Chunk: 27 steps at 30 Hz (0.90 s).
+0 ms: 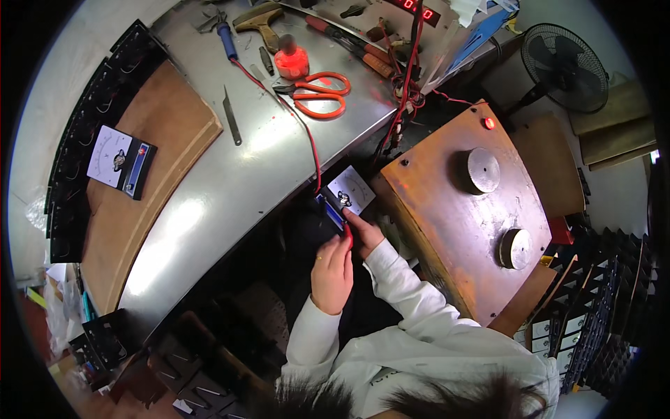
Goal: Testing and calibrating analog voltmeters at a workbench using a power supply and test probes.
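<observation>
A panel meter (352, 188) with a white dial and a blue strip is held over my lap, just off the table's edge. My right hand (367, 236) grips its near corner, the thumb on its front. Fingers of my left hand (331, 276) are closed at a slim red tool (348, 233), whose tip is against or close to the blue strip; its exact kind is hidden. A red wire (307, 133) runs down from the table and ends from sight beside the meter. Another meter (115, 162) of the same look lies on the brown board at the left.
On the metal table (181, 202) are orange-handled scissors (317, 96), a red bottle (292, 63), tweezers (231, 119), a blue-handled tool (226, 40) and a brush (258, 24). Black meters line the board (164, 126). Right of my hands stands a metal box (447, 202) with two round knobs.
</observation>
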{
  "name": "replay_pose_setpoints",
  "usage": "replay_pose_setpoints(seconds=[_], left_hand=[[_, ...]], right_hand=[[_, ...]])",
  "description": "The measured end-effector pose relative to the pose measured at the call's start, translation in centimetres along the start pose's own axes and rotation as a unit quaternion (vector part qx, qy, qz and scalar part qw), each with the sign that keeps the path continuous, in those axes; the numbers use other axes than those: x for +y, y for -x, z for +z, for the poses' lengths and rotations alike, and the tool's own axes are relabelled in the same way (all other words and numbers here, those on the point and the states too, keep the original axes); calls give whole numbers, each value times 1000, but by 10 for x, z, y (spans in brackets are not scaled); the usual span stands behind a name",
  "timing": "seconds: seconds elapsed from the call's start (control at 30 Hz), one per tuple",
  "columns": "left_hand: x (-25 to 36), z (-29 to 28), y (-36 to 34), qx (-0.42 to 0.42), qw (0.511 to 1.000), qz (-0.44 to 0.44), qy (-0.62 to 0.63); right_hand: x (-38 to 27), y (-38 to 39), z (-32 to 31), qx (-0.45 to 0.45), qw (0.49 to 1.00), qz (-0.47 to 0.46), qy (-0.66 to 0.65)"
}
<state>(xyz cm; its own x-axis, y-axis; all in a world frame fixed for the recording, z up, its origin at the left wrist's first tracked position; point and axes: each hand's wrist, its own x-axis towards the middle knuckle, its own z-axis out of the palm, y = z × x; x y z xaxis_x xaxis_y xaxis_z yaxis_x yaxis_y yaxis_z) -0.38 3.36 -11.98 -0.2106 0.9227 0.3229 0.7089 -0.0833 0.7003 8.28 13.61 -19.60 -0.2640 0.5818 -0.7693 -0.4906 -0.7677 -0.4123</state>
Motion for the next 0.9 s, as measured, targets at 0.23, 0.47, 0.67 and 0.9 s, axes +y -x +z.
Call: replay_pose_setpoints(seconds=[0.23, 0.47, 0.67, 0.9], left_hand=[[18, -27, 39, -52, 998, 18, 37], [62, -99, 36, 204, 965, -103, 125], [59, -151, 1, 229, 971, 16, 68], [7, -190, -48, 146, 970, -74, 182]], right_hand=[[-2, 26, -3, -53, 996, -75, 5], [-22, 126, -22, -227, 952, -193, 73], [-70, 161, 15, -395, 852, -239, 248], [-55, 114, 136, -525, 785, -158, 289]])
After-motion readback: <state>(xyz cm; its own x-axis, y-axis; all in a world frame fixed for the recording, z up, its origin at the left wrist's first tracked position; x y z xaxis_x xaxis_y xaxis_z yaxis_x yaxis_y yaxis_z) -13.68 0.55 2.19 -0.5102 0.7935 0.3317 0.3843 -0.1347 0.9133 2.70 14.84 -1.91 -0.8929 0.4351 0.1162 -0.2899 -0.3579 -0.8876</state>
